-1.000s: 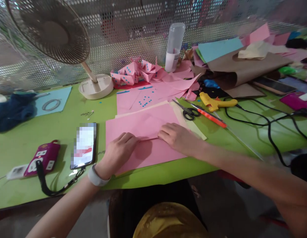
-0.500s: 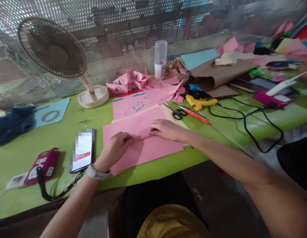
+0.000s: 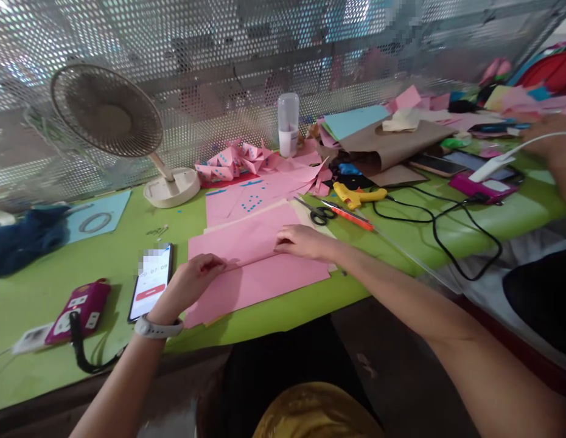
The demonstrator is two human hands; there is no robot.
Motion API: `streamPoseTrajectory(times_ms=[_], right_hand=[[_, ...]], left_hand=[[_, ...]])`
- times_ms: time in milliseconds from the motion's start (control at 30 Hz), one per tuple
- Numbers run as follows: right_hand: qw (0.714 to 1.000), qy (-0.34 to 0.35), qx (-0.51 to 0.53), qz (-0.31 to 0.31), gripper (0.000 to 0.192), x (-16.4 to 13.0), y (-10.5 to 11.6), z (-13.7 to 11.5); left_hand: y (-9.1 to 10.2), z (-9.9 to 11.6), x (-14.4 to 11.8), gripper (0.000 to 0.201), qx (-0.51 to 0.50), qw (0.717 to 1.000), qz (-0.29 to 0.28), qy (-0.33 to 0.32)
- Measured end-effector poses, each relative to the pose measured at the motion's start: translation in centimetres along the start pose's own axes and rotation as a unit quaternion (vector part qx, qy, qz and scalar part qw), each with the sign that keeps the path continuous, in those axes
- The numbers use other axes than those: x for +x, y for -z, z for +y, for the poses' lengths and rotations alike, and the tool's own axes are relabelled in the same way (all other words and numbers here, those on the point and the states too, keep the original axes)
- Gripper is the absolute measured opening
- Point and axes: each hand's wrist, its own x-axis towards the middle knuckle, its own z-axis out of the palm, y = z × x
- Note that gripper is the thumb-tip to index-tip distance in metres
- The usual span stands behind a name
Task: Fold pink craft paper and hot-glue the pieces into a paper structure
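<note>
Table (image 3: 114,255): green, its cover bearing the work close to the near edge; paper pushed toward the body could overhang and bend there. Fan (image 3: 107,115): at the far left, facing the work; whether it runs cannot be told, but a draught could lift loose paper. Sheet (image 3: 260,280): pink, flat before the person, between phone and scissors, with a raised line running slantwise across it; uneven pressure at the two ends could set this line crooked or wrinkle it. Left hand (image 3: 196,277): fingers curled and narrow, tips at the line's left end. Right hand (image 3: 303,242): fingers bunched, tips on the line farther right; whether either hand pinches the paper or merely presses cannot be told. Phone (image 3: 148,292): just beside the left wrist, where a backward pull could nudge it. Cutter (image 3: 351,217) and scissors (image 3: 322,215): beyond the right forearm; a wide sweep could knock the cutter, while the scissors' tips, near the sheet's far edge, could snag paper.
</note>
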Motion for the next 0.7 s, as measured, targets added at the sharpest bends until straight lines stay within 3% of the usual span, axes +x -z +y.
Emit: streamPoseTrajectory(times_ms=[133,267,333,467,700], right_hand=[[1.0,0.004,0.016,0.002,0.015,0.3,-0.3,0.7],[1.0,0.006,0.026,-0.003,0.016,0.3,-0.2,0.7],[1.0,0.002,0.029,-0.007,0.015,0.3,-0.1,0.6],[0.999,-0.005,0.033,-0.005,0.017,0.3,0.1,0.3],[0.998,-0.03,0.028,-0.036,0.016,0.2,0.7,0.5]], left_hand=[[0.3,0.7,-0.9,0.033,0.092,0.996,0.01,0.01],[-2.2,4.5,-1.4,0.042,0.232,0.955,0.171,-0.065],[-4.2,6.3,-1.3,0.05,0.245,0.949,0.144,-0.134],[-7.3,7.0,-0.7,0.08,0.263,0.95,0.075,-0.149],[-7.6,5.7,-0.4,0.076,0.269,0.95,0.053,-0.151]])
